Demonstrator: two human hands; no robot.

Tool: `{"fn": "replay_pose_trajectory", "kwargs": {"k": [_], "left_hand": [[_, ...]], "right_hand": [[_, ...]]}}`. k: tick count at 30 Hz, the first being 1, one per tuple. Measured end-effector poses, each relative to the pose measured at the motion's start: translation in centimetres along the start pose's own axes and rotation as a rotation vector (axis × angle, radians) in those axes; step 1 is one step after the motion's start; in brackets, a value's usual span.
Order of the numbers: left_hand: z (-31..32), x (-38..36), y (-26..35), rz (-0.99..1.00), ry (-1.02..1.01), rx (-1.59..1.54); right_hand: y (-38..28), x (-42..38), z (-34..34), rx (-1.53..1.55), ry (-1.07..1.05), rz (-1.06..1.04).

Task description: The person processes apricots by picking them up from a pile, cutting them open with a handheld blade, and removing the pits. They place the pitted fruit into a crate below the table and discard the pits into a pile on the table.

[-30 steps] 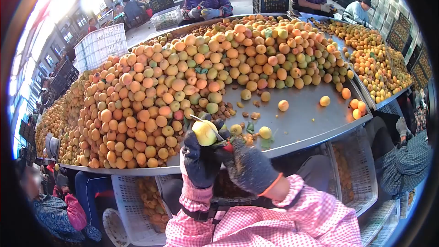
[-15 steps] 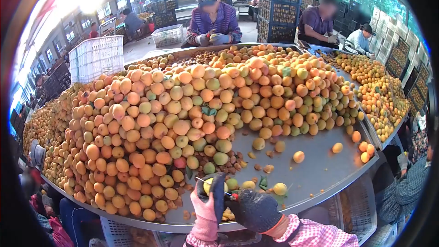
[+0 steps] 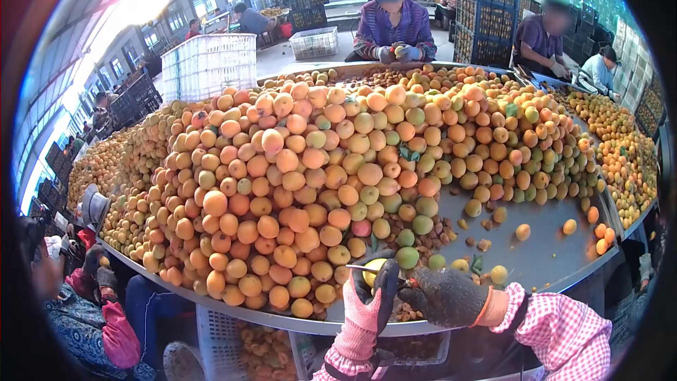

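Observation:
My left hand, in a pink glove with a dark palm, is closed around a yellow-green apricot just above the near edge of the table. In the dark-gloved right hand, fingers are wrapped round the handle end of a slim knife-like tool. Its thin metal blade crosses the apricot and sticks out on the left; a bit of red shows at the handle. Behind both hands rises a big heap of orange and yellow apricots. Brown pits and scraps lie beside the heap.
The metal table has a raised rim and carries several loose apricots. Below its edge stand white crates with fruit halves. A white crate sits behind the heap. Other people work across the table and at the left.
The whole view has swung left, so the table and hands appear farther right. Both hands stay together at the apricot, with the blade still across it.

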State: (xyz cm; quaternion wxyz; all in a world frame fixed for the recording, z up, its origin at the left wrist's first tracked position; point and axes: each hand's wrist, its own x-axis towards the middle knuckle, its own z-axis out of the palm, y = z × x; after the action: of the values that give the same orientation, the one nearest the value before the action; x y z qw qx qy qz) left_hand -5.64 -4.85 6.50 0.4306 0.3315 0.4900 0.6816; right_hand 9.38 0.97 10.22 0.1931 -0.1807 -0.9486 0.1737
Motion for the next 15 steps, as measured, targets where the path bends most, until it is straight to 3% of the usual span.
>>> {"fn": "replay_pose_trajectory", "kwargs": {"k": [2, 3, 5, 6, 8, 9, 11, 13, 15], "left_hand": [[-1.7, 0.7, -2.3, 0.096, 0.031, 0.085], [-1.8, 0.9, -2.1, 0.110, 0.051, 0.086], [-2.0, 0.2, 1.6, -0.136, -0.001, -0.108], [-1.9, 0.0, 2.8, -0.155, -0.083, -0.244], [-1.7, -0.3, 2.6, -0.089, -0.070, -0.261], [-1.9, -0.2, 2.2, -0.042, -0.053, -0.215], [-2.4, 0.0, 1.6, -0.061, -0.103, -0.245], [-0.7, -0.3, 1.9, -0.120, -0.046, -0.356], [0.2, -0.3, -0.1, 0.087, -0.002, 0.158]], "right_hand": [[0.1, 0.4, 0.9, 0.053, 0.017, -0.065], [-0.3, 0.5, 1.6, 0.109, 0.067, 0.078], [-0.8, 0.9, 1.4, -0.074, 0.161, 0.072], [-1.4, 0.6, 1.7, -0.075, 0.140, 0.088], [-2.5, 0.3, 1.8, 0.124, 0.183, 0.391], [-2.9, 0.3, 1.1, 0.125, 0.179, 0.398], [-3.7, 0.6, -1.1, -0.103, -0.035, 0.490], [-3.4, 0.8, -2.4, -0.180, -0.040, 0.461], [-3.2, 1.2, -2.2, -0.086, 0.013, 0.482]]}}
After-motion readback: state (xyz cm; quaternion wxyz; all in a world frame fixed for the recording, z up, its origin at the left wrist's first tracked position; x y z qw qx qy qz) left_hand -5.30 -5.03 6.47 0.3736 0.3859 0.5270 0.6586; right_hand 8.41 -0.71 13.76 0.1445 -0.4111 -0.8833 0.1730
